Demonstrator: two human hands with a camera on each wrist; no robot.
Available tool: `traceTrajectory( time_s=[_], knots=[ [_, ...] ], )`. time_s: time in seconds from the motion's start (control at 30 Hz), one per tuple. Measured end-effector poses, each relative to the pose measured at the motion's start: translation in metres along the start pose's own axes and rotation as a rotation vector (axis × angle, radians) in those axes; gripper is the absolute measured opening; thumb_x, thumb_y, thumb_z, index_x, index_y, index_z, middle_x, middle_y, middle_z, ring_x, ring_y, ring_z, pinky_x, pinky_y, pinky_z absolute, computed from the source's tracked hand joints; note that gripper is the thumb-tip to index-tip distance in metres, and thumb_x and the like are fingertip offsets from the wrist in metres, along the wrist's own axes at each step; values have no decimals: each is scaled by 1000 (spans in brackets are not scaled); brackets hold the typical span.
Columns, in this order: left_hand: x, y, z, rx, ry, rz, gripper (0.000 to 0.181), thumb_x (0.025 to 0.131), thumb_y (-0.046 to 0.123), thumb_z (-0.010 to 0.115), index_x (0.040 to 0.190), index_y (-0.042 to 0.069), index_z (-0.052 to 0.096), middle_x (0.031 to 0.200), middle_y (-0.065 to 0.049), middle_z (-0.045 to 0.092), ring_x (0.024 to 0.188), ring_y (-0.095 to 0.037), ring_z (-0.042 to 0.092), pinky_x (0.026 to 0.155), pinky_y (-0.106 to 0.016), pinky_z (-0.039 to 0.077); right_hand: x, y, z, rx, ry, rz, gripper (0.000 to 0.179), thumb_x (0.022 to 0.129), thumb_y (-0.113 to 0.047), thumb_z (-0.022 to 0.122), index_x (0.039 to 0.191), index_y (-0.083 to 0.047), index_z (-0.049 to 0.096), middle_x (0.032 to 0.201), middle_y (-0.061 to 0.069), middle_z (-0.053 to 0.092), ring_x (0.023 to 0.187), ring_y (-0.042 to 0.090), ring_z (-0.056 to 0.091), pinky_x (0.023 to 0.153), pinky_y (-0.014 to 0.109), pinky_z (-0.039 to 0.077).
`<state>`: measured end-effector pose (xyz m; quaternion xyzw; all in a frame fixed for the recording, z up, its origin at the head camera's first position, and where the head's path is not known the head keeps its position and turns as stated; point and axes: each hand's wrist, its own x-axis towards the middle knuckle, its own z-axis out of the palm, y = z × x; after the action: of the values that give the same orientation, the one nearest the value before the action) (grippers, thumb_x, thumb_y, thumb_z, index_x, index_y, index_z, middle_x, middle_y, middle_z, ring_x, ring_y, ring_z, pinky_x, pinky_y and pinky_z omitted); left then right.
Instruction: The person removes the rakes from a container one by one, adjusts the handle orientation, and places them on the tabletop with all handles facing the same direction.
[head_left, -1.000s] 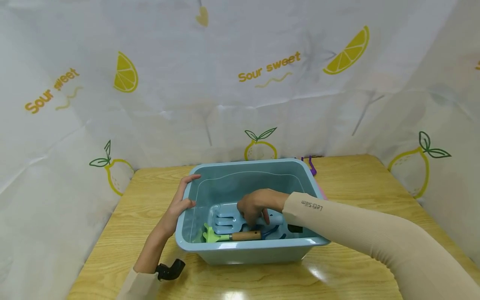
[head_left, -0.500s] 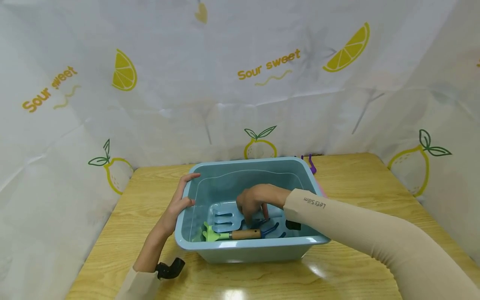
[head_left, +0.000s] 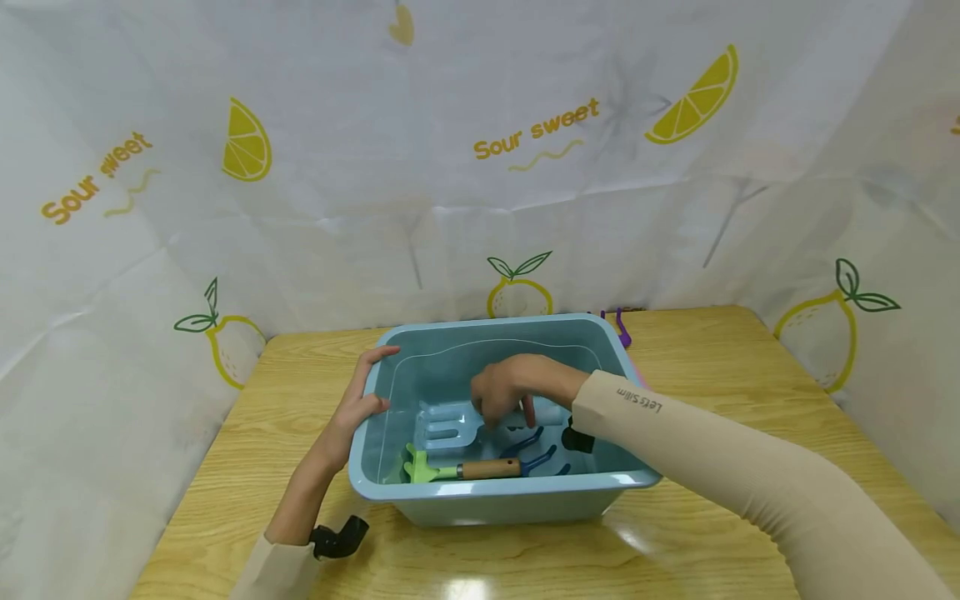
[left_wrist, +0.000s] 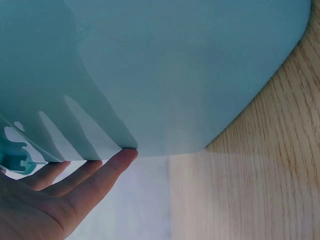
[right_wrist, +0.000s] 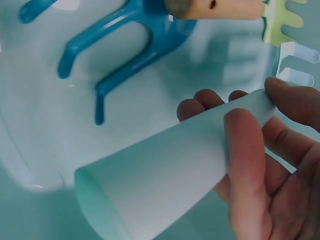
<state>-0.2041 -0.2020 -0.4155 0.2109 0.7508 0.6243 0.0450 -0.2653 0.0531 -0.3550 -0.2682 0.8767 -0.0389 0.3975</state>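
Note:
My right hand (head_left: 498, 396) is inside a blue plastic bin (head_left: 517, 493), gripping the handle (right_wrist: 160, 170) of a light blue toy hand fork (head_left: 450, 427) whose tines point left. Thumb and fingers are around that handle in the right wrist view. Beside it lie a green toy rake (head_left: 422, 468) with a wooden handle (head_left: 487, 468) and a dark blue pronged tool (right_wrist: 145, 30), partly covered by the wooden handle. At the bin's left rim, my left hand (head_left: 352, 417) holds on, thumb and one finger over the edge. Other fingertips touch the outer wall (left_wrist: 190, 90).
The bin stands on a wooden table (head_left: 247, 450). Behind its right corner shows a purple pronged thing (head_left: 623, 332), mostly hidden, and a sliver of something pink (head_left: 642, 375). A white lemon-printed cloth (head_left: 375, 208) hangs around the table's back and sides.
My right hand has moved slightly up and back with the light blue fork, uncovering more of the dark blue tool. The left hand stays on the rim.

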Motion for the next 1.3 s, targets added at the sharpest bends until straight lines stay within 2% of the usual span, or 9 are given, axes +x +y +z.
traceTrajectory(
  time_s=[0.3, 0.57, 0.7, 1.03, 1.17, 1.3],
  knots=[
    [0, -1, -1, 3, -1, -2, 72, 86, 13, 40, 157, 18, 25, 163, -14, 14, 139, -50, 32, 92, -54, 50, -10, -5, -5, 19, 13, -13, 23, 99, -20, 67, 120, -12, 71, 111, 1, 64, 96, 17, 66, 64, 35, 62],
    [2, -1, 0, 9, 1, 4, 72, 86, 14, 40, 156, 17, 25, 163, -16, 15, 140, -53, 32, 93, -59, 51, -24, -6, -8, -15, 46, -14, 21, 98, -21, 67, 117, -13, 72, 110, 1, 65, 94, 17, 67, 64, 34, 61],
    [2, 0, 0, 22, 10, 2, 72, 86, 14, 40, 156, 18, 26, 164, -15, 15, 141, -53, 31, 93, -58, 50, -30, -6, -10, -28, 61, -20, 22, 99, -22, 67, 118, -13, 71, 112, 0, 64, 94, 15, 66, 64, 34, 61],
    [0, 0, 3, 35, 25, -5, 72, 85, 14, 40, 156, 17, 27, 164, -16, 17, 142, -53, 31, 93, -59, 49, -44, -11, -14, -73, 85, -46, 16, 98, -22, 67, 112, -16, 72, 105, -1, 65, 85, 15, 68, 62, 33, 61],
    [1, 0, 3, 35, 24, -3, 72, 86, 14, 40, 156, 18, 27, 164, -15, 16, 142, -52, 32, 93, -57, 49, -55, -12, -19, -68, 105, -54, 17, 99, -22, 67, 114, -15, 71, 102, 1, 67, 85, 19, 71, 69, 39, 62],
    [0, 0, 2, 27, 23, -5, 72, 86, 14, 40, 156, 17, 26, 164, -16, 15, 141, -51, 32, 93, -56, 49, -67, -13, -24, -77, 125, -68, 14, 99, -24, 67, 110, -17, 71, 96, 5, 71, 86, 22, 74, 67, 37, 61]
  ],
)
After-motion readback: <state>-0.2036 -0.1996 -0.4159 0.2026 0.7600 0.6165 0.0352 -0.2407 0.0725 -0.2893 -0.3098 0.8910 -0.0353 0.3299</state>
